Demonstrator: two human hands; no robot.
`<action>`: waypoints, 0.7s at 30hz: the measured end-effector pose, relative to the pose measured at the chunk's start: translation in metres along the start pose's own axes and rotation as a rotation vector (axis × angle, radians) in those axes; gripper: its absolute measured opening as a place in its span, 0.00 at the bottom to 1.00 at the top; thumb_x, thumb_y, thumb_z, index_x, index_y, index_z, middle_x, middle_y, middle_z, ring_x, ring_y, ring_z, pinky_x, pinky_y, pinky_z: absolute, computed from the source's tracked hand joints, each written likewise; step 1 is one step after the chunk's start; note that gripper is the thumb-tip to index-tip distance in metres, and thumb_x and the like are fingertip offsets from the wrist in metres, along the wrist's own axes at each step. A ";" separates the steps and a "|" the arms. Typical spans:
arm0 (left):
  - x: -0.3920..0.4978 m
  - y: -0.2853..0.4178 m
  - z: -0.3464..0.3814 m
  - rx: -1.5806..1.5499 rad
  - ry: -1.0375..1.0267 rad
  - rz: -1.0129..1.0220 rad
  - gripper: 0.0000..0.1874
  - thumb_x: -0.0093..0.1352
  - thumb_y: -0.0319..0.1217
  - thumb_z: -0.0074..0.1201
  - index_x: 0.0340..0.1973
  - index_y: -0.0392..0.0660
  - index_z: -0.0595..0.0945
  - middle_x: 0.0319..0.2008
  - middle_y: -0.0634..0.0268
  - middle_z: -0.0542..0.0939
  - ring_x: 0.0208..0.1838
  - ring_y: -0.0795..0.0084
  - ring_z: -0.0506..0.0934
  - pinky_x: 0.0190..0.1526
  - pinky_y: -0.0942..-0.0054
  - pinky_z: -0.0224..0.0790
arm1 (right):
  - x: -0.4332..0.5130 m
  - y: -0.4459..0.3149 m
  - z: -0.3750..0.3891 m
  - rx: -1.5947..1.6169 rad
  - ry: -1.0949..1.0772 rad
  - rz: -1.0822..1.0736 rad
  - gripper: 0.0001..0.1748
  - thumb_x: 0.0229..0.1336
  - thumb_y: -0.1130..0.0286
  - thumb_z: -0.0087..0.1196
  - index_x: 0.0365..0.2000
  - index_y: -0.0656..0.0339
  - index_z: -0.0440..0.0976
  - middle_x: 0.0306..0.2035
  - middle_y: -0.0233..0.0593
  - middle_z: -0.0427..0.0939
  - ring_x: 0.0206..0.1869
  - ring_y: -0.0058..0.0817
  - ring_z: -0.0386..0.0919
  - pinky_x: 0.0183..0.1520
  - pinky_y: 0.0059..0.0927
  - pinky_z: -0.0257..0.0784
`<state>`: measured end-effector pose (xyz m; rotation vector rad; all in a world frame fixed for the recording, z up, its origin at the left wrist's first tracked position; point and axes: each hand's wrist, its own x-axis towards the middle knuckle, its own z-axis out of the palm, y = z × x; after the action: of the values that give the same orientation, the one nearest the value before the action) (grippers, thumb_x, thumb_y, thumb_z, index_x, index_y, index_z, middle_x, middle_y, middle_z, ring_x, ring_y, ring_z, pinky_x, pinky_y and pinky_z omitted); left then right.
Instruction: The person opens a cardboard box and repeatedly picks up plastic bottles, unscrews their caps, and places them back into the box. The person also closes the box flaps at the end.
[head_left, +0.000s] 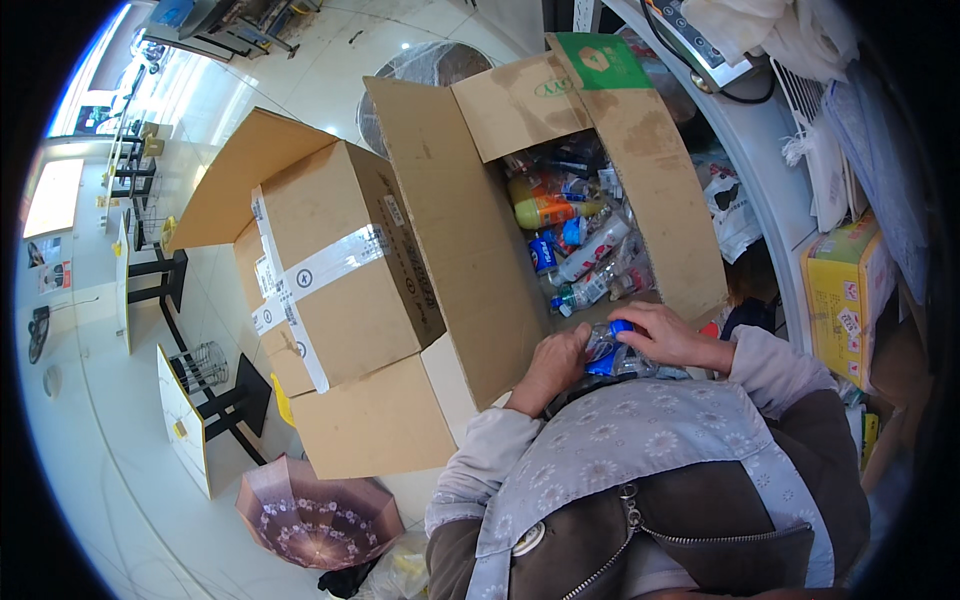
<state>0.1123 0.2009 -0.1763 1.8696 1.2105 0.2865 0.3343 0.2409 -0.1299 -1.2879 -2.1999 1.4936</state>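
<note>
A clear plastic bottle with a blue label is between my hands, close to my apron. My left hand grips it from the left side. On its blue cap, the fingers of my right hand are closed. Just beyond is an open cardboard box with its flaps spread, and it contains several used drink bottles. Among them are a Pepsi bottle with a blue label and a yellow-green bottle with an orange label. More clear plastic lies under my right hand, partly hidden.
Left of the open box stands another carton with white tape. A folding umbrella lies opened on the tiled floor below it. Along the right runs a pale counter, with a yellow box beside it. Wall-side tables stand far left.
</note>
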 end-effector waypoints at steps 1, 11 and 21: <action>0.000 0.000 0.000 -0.001 0.005 0.006 0.11 0.59 0.23 0.52 0.34 0.41 0.67 0.29 0.46 0.77 0.36 0.42 0.76 0.35 0.48 0.67 | -0.001 0.002 0.000 0.013 0.011 -0.085 0.13 0.54 0.73 0.54 0.42 0.64 0.74 0.45 0.48 0.74 0.41 0.47 0.75 0.44 0.38 0.70; 0.000 0.001 0.000 0.025 -0.005 0.010 0.11 0.59 0.24 0.53 0.34 0.41 0.68 0.29 0.46 0.78 0.34 0.42 0.76 0.34 0.47 0.67 | -0.002 -0.001 0.003 0.363 0.093 0.056 0.11 0.54 0.72 0.59 0.38 0.64 0.75 0.38 0.42 0.75 0.36 0.27 0.75 0.37 0.29 0.71; -0.004 0.003 0.001 0.061 0.017 -0.003 0.12 0.61 0.28 0.55 0.33 0.40 0.68 0.27 0.47 0.78 0.32 0.43 0.76 0.32 0.48 0.67 | -0.002 0.005 -0.017 0.016 0.001 -0.140 0.12 0.54 0.75 0.56 0.40 0.65 0.71 0.38 0.39 0.74 0.39 0.24 0.74 0.40 0.27 0.71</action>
<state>0.1125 0.1964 -0.1735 1.9212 1.2458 0.2674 0.3476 0.2512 -0.1255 -1.1038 -2.2227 1.4544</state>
